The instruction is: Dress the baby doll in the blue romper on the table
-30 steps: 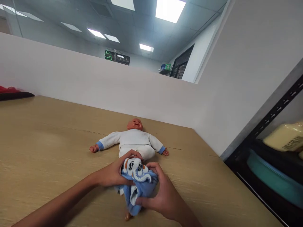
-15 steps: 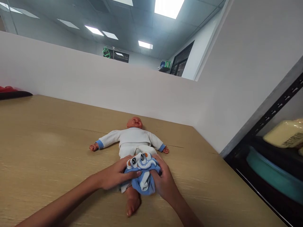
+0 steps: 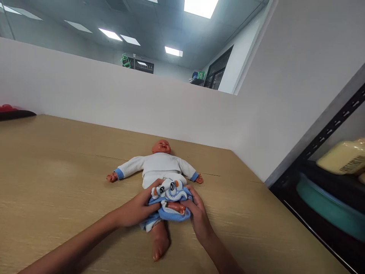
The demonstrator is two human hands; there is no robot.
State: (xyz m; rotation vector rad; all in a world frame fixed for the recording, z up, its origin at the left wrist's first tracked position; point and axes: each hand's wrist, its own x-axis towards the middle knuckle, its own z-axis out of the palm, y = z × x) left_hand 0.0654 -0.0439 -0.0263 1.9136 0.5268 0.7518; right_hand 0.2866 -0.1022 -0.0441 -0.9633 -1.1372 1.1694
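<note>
A baby doll [image 3: 161, 163] lies on its back on the table, its head away from me, in a white top with blue cuffs. Over its lower body are blue-and-white trousers [image 3: 172, 190] with a stitched animal face with big eyes. My left hand [image 3: 142, 207] is closed on the left side of this bunched cloth. On its right side, my right hand [image 3: 198, 211] grips the cloth edge, thumb at the opening. Inside that opening shows the doll's foot [image 3: 176, 207]. The doll's other leg [image 3: 159, 241] sticks out bare toward me below a blue-and-white cuff.
The wooden table [image 3: 71, 182] meets a low white wall [image 3: 128, 99] behind the doll. At right stands a black shelf holding a teal basin [image 3: 327, 207] and a pale yellow bottle [image 3: 342, 158]. A dark tray with something red [image 3: 8, 108] is at far left.
The cloth opening has been spread and tilted up. The doll's foot now shows inside it, where only blue and white cloth showed before. Both hands keep their hold.
</note>
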